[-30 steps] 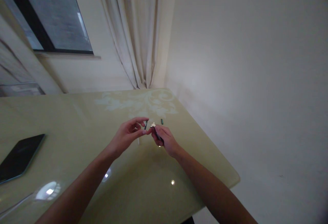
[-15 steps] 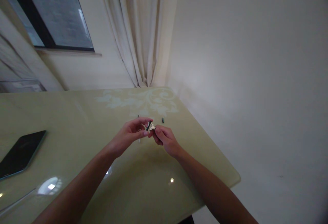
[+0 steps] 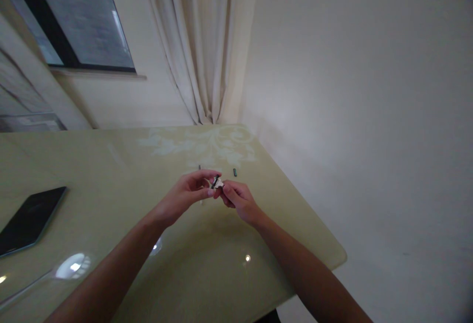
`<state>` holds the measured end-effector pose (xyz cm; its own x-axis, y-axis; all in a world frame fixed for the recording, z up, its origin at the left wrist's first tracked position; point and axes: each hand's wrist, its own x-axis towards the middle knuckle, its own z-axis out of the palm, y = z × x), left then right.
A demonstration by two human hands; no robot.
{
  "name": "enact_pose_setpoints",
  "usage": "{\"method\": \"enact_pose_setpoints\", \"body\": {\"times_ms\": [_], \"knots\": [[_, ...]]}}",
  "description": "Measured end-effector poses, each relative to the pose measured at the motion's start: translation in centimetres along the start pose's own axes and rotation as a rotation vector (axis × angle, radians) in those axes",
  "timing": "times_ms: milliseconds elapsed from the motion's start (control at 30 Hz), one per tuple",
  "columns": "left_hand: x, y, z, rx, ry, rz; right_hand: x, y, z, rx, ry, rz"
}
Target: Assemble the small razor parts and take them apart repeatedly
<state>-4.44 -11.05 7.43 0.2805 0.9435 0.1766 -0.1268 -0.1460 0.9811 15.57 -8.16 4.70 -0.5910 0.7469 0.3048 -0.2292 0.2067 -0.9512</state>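
Above the table, my two hands meet over a small shiny metal piece (image 3: 219, 184) with a narrow dark bar (image 3: 215, 181) along its left side. My left hand (image 3: 194, 186) pinches the dark bar between thumb and fingertips. The metal piece's right end is gripped by my right hand (image 3: 238, 198), thumb on top and fingers curled under. Its exact kind is too small to make out. Just beyond the hands lies a short dark strip (image 3: 234, 172). A thin stick (image 3: 200, 167) lies partly hidden behind my left hand.
The glossy pale table (image 3: 177, 273) has a rounded corner at right, beside a bare wall (image 3: 362, 116). A dark tablet (image 3: 33, 220) lies at the left. Curtains (image 3: 207, 56) and a window (image 3: 84, 22) stand behind.
The metal piece and dark bar have turned slightly between my fingers. Both hands stay in nearly the same place, still gripping.
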Motion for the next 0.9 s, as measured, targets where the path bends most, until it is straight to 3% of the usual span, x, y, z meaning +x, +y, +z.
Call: {"method": "enact_pose_setpoints", "body": {"times_ms": [267,567,900], "knots": [[-0.1,0.9,0.2,0.053,0.046,-0.032,0.1,-0.1,-0.4,-0.141,0.009,-0.031],[0.1,1.0,-0.3,0.282,0.075,-0.004,0.0,-0.3,-0.2,-0.257,0.018,-0.114],[0.2,1.3,-0.5,0.338,0.051,0.007,0.1,-0.2,-0.8,-0.308,0.015,-0.092]]}}
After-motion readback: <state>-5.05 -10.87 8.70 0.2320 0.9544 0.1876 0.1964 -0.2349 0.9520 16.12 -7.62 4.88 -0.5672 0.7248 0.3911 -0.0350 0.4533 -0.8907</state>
